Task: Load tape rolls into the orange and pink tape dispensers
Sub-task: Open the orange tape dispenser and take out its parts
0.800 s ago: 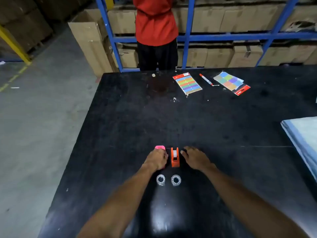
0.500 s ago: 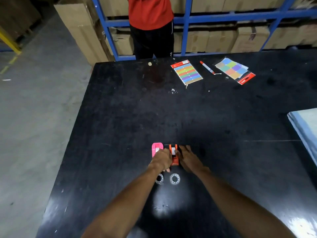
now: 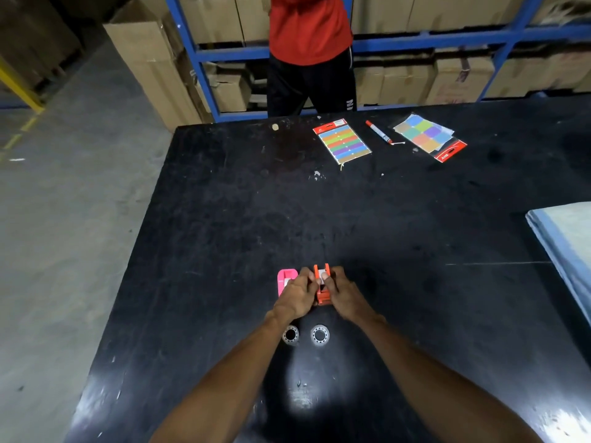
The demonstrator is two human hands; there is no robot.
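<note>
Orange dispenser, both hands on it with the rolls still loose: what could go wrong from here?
1. Both hands, left hand and right hand, pinch the small orange tape dispenser; it may slip or tip.
2. The two tape rolls lie right under the forearms and could get knocked.
3. The pink tape dispenser beside the left hand could be nudged.

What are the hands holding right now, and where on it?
Both hands grip the orange tape dispenser: left hand on its left side, right hand on its right side, fingers at its top. The pink dispenser is not held.
</note>
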